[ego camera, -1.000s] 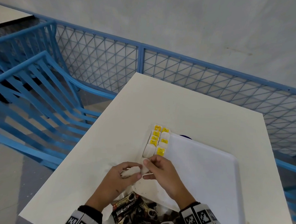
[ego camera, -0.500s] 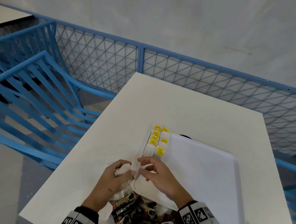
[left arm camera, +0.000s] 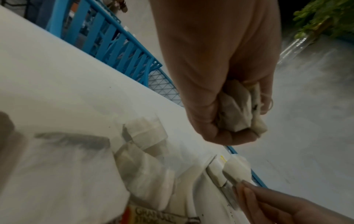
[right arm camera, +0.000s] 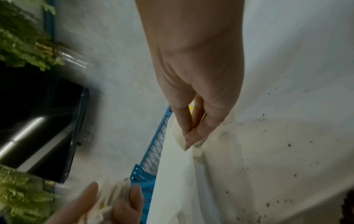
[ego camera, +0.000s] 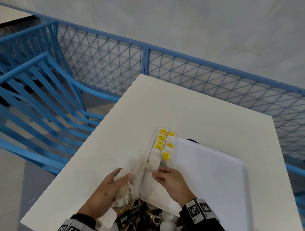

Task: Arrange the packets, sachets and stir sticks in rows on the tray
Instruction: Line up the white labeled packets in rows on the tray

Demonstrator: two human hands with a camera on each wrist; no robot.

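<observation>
A white tray [ego camera: 215, 173] lies on the white table [ego camera: 191, 113]. Two short rows of tea bags with yellow tags [ego camera: 163, 143] fill its far left corner. My right hand [ego camera: 170, 180] pinches a white tea bag [ego camera: 153, 164] at the near end of the left row, low over the tray's left rim. My left hand [ego camera: 111, 186] stays just left of the tray and grips a bunch of tea bags [left arm camera: 239, 110] with strings. In the right wrist view the right fingertips [right arm camera: 189, 139] press together on the bag's edge.
Dark coffee granule sachets [ego camera: 136, 216] and loose white tea bags [left arm camera: 145, 171] are piled at the table's near edge between my wrists. Blue railings [ego camera: 45, 87] and a mesh fence [ego camera: 184, 78] border the table on the left and far side.
My right hand took one tea bag from the left hand's bunch and carried it forward to the near end of the left row. The left hand stayed beside the tray.
</observation>
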